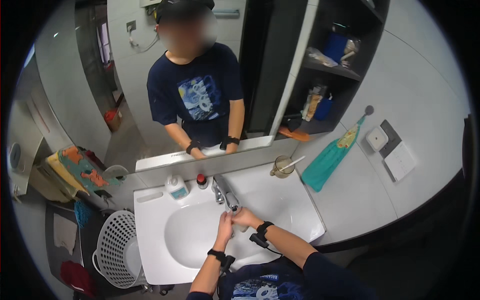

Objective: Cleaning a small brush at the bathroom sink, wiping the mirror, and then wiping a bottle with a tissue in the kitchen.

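Observation:
Both hands meet over the white sink basin (187, 237), right below the spout of the chrome faucet (227, 194). My left hand (225, 227) has its fingers curled inward toward the other hand. My right hand (246, 219) closes in from the right, its fingertips beside the left ones. Something pale (243, 228) shows under the right hand; its kind I cannot make out. Wrists and fingers hide most of what lies between the palms. Black straps with small devices circle both wrists.
On the sink's back ledge stand a white pump bottle (176, 187), a small red-capped bottle (201, 181) and a brownish cup (283, 167) with a white stick. A green towel (331, 159) hangs at right. A white laundry basket (119, 247) stands left. A mirror (132, 100) rises behind.

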The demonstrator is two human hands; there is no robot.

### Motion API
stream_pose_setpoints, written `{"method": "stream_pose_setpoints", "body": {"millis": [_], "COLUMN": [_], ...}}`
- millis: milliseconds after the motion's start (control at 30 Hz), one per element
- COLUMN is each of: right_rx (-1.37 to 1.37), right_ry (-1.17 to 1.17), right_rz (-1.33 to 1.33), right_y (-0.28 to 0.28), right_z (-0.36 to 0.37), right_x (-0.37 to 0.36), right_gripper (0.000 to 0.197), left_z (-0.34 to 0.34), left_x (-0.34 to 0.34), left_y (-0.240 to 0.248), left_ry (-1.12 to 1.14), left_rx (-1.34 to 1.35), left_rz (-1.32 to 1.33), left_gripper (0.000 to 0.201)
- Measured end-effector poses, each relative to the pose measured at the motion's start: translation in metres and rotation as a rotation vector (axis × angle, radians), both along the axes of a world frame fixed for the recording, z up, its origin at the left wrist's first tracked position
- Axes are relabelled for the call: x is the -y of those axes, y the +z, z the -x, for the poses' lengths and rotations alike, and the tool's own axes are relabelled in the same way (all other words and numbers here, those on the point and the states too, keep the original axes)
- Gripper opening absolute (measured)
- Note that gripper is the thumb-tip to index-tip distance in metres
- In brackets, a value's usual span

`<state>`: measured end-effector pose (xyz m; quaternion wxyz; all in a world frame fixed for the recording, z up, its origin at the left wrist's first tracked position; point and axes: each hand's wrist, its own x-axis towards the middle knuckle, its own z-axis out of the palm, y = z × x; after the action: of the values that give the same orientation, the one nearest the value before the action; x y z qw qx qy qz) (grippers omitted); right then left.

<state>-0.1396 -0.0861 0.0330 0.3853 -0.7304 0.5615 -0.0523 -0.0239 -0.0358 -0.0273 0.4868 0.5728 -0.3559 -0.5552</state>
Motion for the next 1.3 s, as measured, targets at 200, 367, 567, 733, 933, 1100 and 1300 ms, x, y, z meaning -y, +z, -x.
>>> {"method": "stream_pose_setpoints", "body": {"millis": [200, 367, 567, 733, 933, 1100, 1300], "right_rx": [-0.021, 0.166, 0.380, 0.772, 0.846, 0.699, 0.597], "right_ry": [0.062, -0.135, -0.214, -0.231, -0.261, -0.351, -0.271], "right_rz": [0.078, -0.104, -0.186, -0.228, -0.278, -0.303, -0.414], "right_y": [0.005, 0.017, 0.000, -0.030, -0.024, -0.038, -0.035], "right_z": [-0.016, -0.018, -0.011, 0.001, 0.019, 0.050, 0.108], "right_x": [-0.012, -0.015, -0.016, -0.017, -0.027, -0.032, -0.048], "right_gripper": [0.062, 0.076, 0.039, 0.055, 0.063, 0.060, 0.046], "left_z": [-0.031, -0.028, -0.005, -0.002, 0.008, 0.019, 0.023], "left_x": [-0.041, -0.043, -0.038, -0.018, -0.006, -0.002, 0.007], "left_y": [0.014, 0.028, 0.041, 0.035, 0.034, 0.041, 0.028], "left_ry": [-0.136, -0.073, -0.162, -0.201, -0.142, -0.159, 0.015], "left_rx": [-0.461, -0.369, 0.107, 0.402, 0.430, 0.352, 0.108], "left_rz": [-0.432, -0.324, -0.053, -0.105, 0.005, 0.091, 0.028], "left_gripper": [0.057, 0.056, 0.056, 0.060, 0.048, 0.042, 0.033]}}
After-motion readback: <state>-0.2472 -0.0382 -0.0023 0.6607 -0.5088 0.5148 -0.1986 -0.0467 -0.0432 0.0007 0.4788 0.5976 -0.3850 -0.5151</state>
